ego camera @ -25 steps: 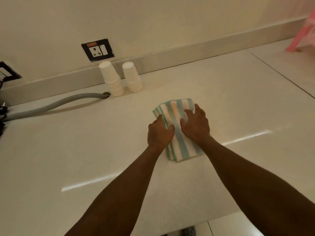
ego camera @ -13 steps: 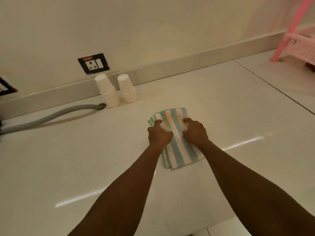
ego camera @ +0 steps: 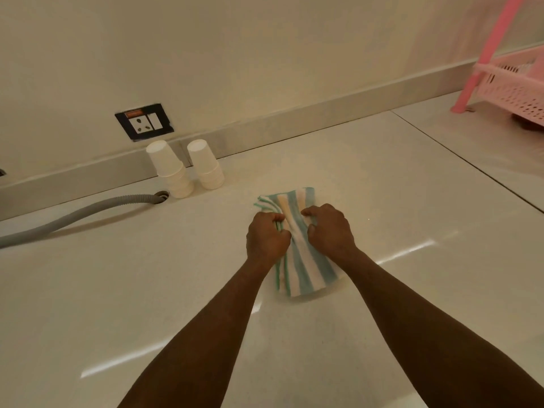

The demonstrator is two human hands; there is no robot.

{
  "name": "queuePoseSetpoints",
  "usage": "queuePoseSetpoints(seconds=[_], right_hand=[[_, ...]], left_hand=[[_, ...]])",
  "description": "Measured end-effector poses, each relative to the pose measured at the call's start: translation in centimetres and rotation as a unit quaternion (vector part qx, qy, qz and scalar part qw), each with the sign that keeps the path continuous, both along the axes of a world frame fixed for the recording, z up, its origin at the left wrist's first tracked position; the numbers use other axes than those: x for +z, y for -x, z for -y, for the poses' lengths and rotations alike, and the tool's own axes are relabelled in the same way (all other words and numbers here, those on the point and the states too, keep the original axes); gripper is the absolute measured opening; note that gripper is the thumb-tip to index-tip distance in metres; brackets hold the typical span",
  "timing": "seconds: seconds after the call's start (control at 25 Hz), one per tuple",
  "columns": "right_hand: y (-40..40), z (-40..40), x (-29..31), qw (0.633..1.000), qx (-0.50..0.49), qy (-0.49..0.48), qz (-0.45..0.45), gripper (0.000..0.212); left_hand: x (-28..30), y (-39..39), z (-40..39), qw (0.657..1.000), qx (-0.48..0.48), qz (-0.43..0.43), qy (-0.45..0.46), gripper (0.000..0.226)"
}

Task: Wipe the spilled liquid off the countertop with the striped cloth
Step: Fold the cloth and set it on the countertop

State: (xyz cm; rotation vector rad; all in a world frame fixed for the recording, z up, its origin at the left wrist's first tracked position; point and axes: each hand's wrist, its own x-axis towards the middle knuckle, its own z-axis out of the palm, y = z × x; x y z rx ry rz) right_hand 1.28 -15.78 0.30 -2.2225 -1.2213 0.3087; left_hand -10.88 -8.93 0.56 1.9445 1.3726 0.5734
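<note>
The striped cloth (ego camera: 300, 266), folded, with blue-green and white bands, lies on the pale countertop (ego camera: 382, 304) in the middle of the view. My left hand (ego camera: 266, 238) is curled on its left edge, and my right hand (ego camera: 329, 231) is curled on its right side. Both hands bunch the fabric between them, so the cloth is pinched narrow at its middle. I cannot make out any liquid on the glossy surface; only light streaks reflect from it.
Two stacks of upturned white paper cups (ego camera: 170, 172) (ego camera: 206, 164) stand at the back wall under a power socket (ego camera: 144, 122). A grey corrugated hose (ego camera: 76, 214) runs left from a hole. A pink plastic rack (ego camera: 512, 86) stands at the far right.
My fingers have gone from flat on the cloth to curled, gathering the fabric between both hands. The view has shifted right, bringing the pink rack in.
</note>
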Motion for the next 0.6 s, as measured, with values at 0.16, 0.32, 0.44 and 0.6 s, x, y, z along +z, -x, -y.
queuePoseSetpoints(seconds=[0.16,0.32,0.44,0.6], right_hand=[[-3.3,-1.5,2.8,0.999,-0.010,-0.031,0.029,0.040],[-8.5,-4.5,4.8,0.998,-0.016,-0.048,0.045,0.041],[-12.1,-7.2,5.1,0.998,0.001,-0.057,0.040,0.041],[-15.6,-10.3,3.5,0.996,0.021,-0.078,0.033,0.044]], left_hand=[[3.1,-2.5,-2.5,0.998,-0.033,0.019,-0.057,0.039],[4.9,-5.9,-6.2,0.997,-0.032,0.061,-0.038,0.039],[4.7,-8.7,-8.8,0.996,-0.023,0.075,-0.034,0.040],[3.0,-11.5,-11.7,0.995,0.002,0.103,-0.014,0.041]])
